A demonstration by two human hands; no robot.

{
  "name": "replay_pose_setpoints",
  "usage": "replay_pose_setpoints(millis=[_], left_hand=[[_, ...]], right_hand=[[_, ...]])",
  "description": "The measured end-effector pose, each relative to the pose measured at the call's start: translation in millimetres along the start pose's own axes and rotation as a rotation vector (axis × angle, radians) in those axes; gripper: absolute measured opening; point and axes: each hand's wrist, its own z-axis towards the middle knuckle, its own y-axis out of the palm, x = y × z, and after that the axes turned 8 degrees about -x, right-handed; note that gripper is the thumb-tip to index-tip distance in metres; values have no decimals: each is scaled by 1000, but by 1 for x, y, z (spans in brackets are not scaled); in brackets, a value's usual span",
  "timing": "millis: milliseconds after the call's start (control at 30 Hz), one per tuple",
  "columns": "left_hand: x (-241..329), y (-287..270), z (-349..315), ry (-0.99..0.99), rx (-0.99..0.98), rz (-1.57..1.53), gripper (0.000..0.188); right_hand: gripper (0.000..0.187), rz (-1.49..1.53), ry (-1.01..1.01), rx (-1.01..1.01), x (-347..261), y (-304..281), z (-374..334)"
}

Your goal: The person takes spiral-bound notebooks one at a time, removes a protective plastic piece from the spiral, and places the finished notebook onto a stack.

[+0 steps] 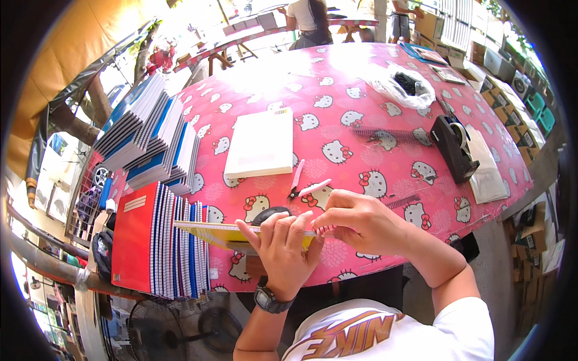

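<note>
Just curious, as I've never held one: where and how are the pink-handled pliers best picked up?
Probably grip the pliers by both pink handles, from above and the right: these splay open toward the far right, while the dark head points near-left.

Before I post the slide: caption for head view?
Left hand holding a yellow-covered notebook, right hand pinching at its right end, pink-handled pliers beyond on a pink cat-print tablecloth.

A: Lighting ok?
B: Super bright daylight from the top. The glossy pink cat-print tablecloth (330,169) blows out white up there, and the big orange-yellow tarp (75,57) upper left glows. Under the tablecloth's edge, lower middle, it's dim.
A: Distortion?
B: Yeah, edges bend, corners go black.
</note>
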Motion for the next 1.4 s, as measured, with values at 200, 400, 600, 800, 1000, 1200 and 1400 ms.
replay_pose_setpoints(millis=[200, 400, 600, 800, 1000, 1200, 1400], left_hand=[[-5, -24, 7, 66, -131, -66, 29], [-24, -29, -3, 224, -70, -279, 19], [-22, -26, -24, 181, 97, -346, 17], [-23, -24, -33, 198, 113, -326, 17], [-22, -25, -28, 199, 118, -329, 16], [-20, -25, -18, 200, 122, -384, 14], [-19, -27, 6, 163, 48, -442, 15]], right_hand=[[17, 13, 34, -146, -1, -8, 3], [19, 62, 37, -230, 1, -5, 0], [27, 53, -73, -196, -4, -1, -1], [26, -7, -86, -200, -4, -1, -4], [23, 20, -98, -238, -6, -5, 0], [15, 145, 59, -407, -4, -6, 1], [21, 5, -101, -239, 2, -8, -1]])
